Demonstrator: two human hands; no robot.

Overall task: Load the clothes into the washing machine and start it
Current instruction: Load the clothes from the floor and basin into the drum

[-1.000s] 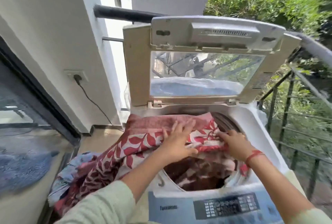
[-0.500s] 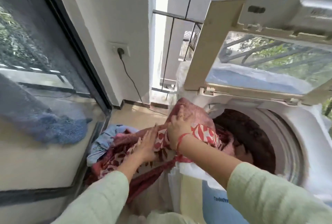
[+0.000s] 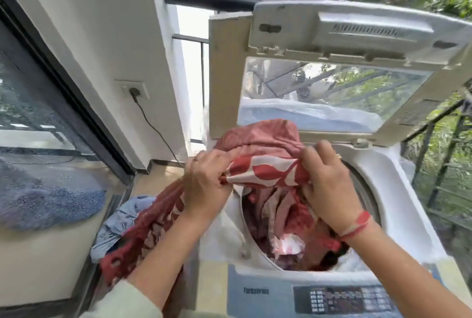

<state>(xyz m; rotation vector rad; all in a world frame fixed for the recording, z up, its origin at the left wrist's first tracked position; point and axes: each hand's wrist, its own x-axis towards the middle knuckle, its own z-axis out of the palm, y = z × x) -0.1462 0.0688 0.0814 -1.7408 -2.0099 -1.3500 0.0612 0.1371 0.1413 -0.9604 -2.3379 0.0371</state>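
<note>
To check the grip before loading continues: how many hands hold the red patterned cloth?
2. The left hand grips the red patterned cloth at the left edge of the washing machine. The right hand grips it above the machine's opening. Both hands show fully; none is hidden.

Your washing machine (image 3: 398, 190) fills the frame's right half, its lid (image 3: 357, 31) upright behind the opening and its control panel (image 3: 344, 299) at the bottom edge. The cloth (image 3: 265, 164) trails from inside over the left rim (between your left hand (image 3: 204, 185) and right hand (image 3: 329, 185)) to the pile of clothes (image 3: 120, 223) at lower left.

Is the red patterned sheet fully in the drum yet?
Partly: the sheet dips into the drum, the rest trails over its left rim.
</note>
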